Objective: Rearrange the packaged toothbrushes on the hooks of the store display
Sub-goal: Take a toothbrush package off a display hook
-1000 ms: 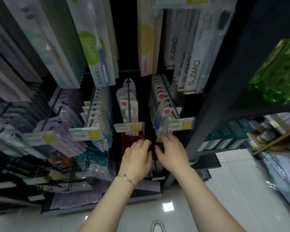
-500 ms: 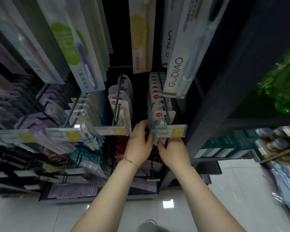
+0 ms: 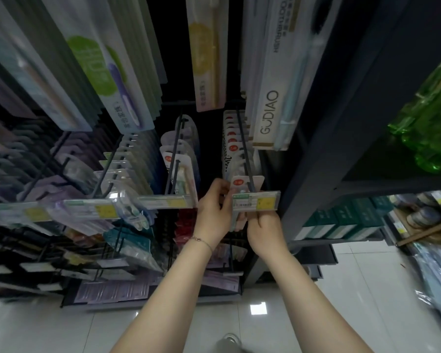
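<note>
A packaged toothbrush (image 3: 242,180) with a red sticker hangs at the front of a black hook (image 3: 245,149), just behind a price tag (image 3: 256,201). My left hand (image 3: 213,215) pinches the pack's left edge near its top. My right hand (image 3: 264,229) grips the pack's lower part under the tag, fingers partly hidden. Several more packs of the same kind (image 3: 233,138) hang behind it. On the neighbouring hook to the left hang a few rounded-top packs (image 3: 180,159).
Long boxed toothbrushes, one marked GUDIAO (image 3: 269,110), hang overhead close to my hands. Further rows of packs (image 3: 127,164) fill hooks to the left and below. A dark shelf post (image 3: 313,154) stands right of the hook, with green boxes (image 3: 341,220) beyond. Tiled floor (image 3: 265,314) lies below.
Both hands have risen from the lower row to the hook with the red-sticker packs and taken hold of the front pack. The view has moved closer and tilted upward.
</note>
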